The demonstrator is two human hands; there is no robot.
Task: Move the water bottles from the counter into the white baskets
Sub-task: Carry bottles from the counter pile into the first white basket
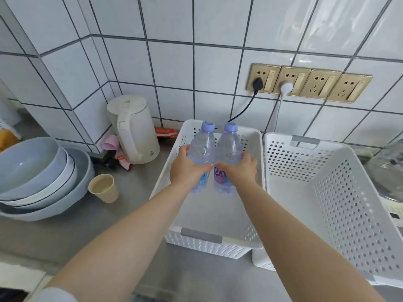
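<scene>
The left hand [185,168] has its fingers curled round the left bottle [201,158], and the right hand [238,168] has its fingers curled round the right bottle [227,158]. Both bottles are upright, side by side and touching, held above the inside of the left basket [209,240], which shows only its bare white floor. The right basket [340,192] stands just beside it on the grey desk [135,225] and also shows nothing inside. Left of the baskets are a paper cup [103,188] holding some liquid, a stack of grey bowls [41,177] nested together, and a cream kettle [134,131].
</scene>
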